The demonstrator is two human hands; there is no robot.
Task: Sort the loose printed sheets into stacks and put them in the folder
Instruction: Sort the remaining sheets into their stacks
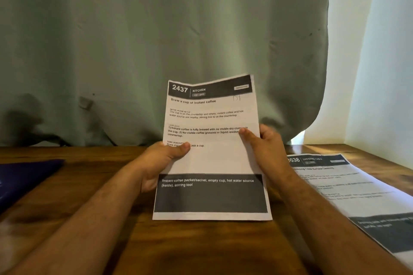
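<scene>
A printed sheet [212,161] headed "2437 KITCHEN" stands nearly upright above the wooden table [201,248], its lower edge close to the tabletop. My left hand [161,163] grips its left edge, thumb on the front. At the right edge my right hand [263,147] grips it the same way. Whether more sheets lie behind it is hidden. Another printed sheet [348,187], headed "DRESSING TABLE", lies flat at the right. A dark blue folder [24,178] lies at the table's left edge.
A green curtain [156,40] hangs right behind the table's far edge, with a white curtain [375,51] at the right. Bare wood shows in front of the held sheet and between it and the folder.
</scene>
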